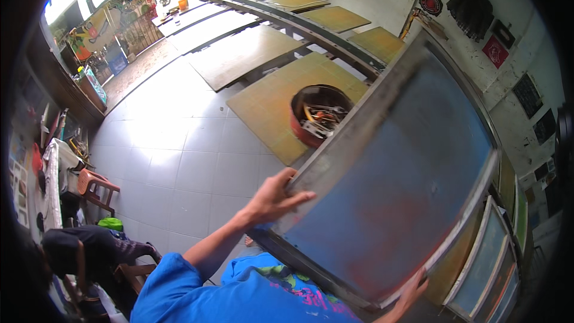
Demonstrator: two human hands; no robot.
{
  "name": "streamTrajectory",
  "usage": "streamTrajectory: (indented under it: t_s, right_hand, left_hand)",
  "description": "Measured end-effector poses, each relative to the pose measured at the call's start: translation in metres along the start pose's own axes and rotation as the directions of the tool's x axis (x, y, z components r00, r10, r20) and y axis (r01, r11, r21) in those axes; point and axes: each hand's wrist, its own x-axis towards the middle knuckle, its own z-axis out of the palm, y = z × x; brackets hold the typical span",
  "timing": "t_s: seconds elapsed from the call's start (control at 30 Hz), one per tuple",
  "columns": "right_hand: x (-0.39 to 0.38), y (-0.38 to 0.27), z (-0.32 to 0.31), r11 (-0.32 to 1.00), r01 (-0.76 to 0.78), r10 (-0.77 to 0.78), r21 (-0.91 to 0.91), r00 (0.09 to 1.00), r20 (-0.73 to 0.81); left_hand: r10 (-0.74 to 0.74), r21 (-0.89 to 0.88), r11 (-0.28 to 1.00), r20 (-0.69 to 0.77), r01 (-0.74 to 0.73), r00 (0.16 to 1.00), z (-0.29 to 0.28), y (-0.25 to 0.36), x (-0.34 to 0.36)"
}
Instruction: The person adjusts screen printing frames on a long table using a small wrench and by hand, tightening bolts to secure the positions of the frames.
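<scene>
A long rack is standing ahead, carrying flat boards. Nearer, a framed screen is slanting between both hands, right of centre; supporting it well probably means gripping opposite edges evenly, sparing the red pot beside it. Its long axis is running from lower left, near the body, away to upper right, its face pointing upward. The left hand is clamping one long edge, thumb on top; the right hand is clasping the opposite edge, some fingers hiding.
</scene>
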Motion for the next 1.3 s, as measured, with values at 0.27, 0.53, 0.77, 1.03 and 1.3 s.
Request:
streamTrajectory:
  t_s: [0.27, 0.53, 0.77, 1.03, 1.3]
  right_hand:
    - [-0.093, -0.129, 0.218, 0.931, 0.224, -0.329, 0.288, 0.856, 0.398]
    - [-0.183, -0.243, 0.403, 0.862, -0.077, -0.346, 0.502, 0.633, 0.692]
    - [-0.234, -0.291, 0.550, 0.846, -0.227, -0.233, 0.482, 0.656, 0.718]
    - [-0.213, -0.339, 0.655, 0.810, -0.231, -0.196, 0.539, 0.760, 0.620]
    - [-0.200, -0.323, 0.726, 0.833, -0.045, -0.178, 0.552, 0.922, 0.343]
  left_hand:
    - [-0.038, 0.001, 0.999, -0.500, 0.044, 0.865, -0.232, -0.089, -0.073]
    - [-0.166, -0.070, 0.982, -0.772, 0.177, 0.614, -0.382, -0.107, -0.099]
    - [0.073, 0.184, 0.977, -0.767, 0.111, 0.637, -0.535, -0.077, -0.039]
    - [0.091, 0.306, 0.929, -0.731, 0.206, 0.676, -0.627, -0.042, 0.156]
    - [0.019, 0.277, 0.939, -0.631, 0.202, 0.776, -0.670, -0.191, 0.362]
